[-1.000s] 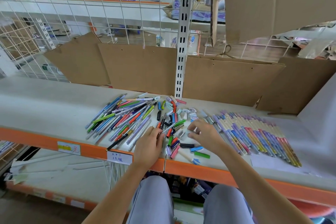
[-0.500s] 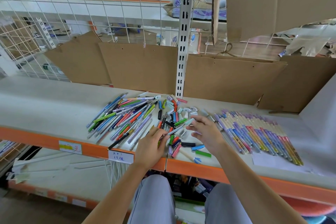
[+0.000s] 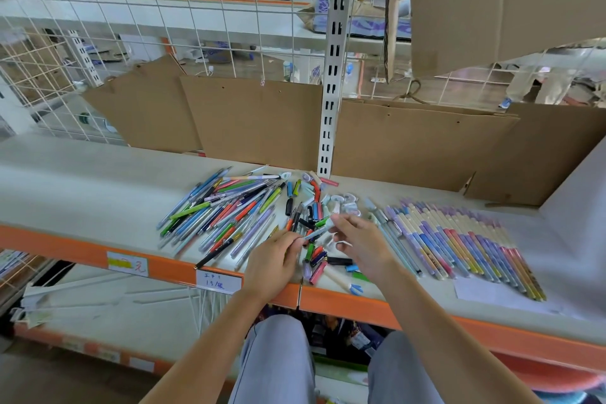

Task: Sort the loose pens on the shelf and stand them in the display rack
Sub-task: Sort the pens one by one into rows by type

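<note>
- On shelf (image 3: 82, 180), left side: loose pens (image 3: 226, 210) heaped crisscross; black one (image 3: 218, 251) overhangs the front edge, a nudge could drop it.
- Centre: left hand (image 3: 273, 261) and right hand (image 3: 357, 241) each pinch an end of one pale pen (image 3: 319, 232) above short caps and stubs (image 3: 314, 259); a slip would scatter them.
- Right: sorted row (image 3: 459, 239) lies flat beside the right forearm; a sweep could skew it. No display rack visible.

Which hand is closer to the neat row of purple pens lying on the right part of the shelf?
The right hand. It is just left of the row of purple pens, almost at its near edge. The left hand is farther left, beyond the right hand, at the mixed pile.
</note>
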